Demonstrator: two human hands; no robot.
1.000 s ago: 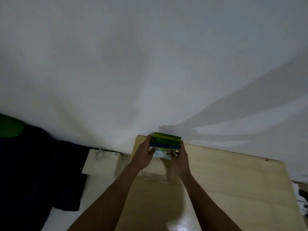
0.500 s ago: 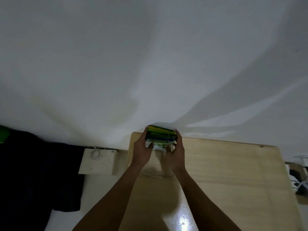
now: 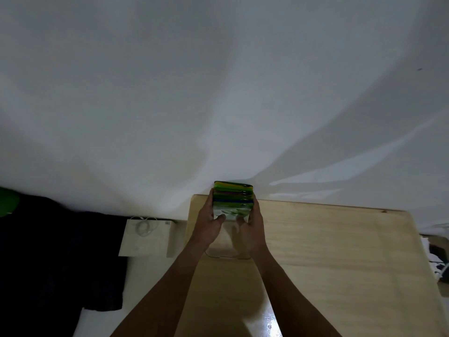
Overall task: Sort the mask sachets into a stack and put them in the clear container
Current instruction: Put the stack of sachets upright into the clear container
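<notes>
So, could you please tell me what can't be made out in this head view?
- Whether the sachets are inside the container yet: both hands cover its upper part.
- Sachet count and print: too small and dim.
- Left hand and right hand fingertips: hidden behind the stack.
- The dark cloth on the left: too dark, cut by the edge.
- Things at the right edge: cut off.

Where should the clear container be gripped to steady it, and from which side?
Grip the clear container by its two outer side walls near the base, coming from the near side; its open top is taken up by the sachet stack and both hands.
</notes>
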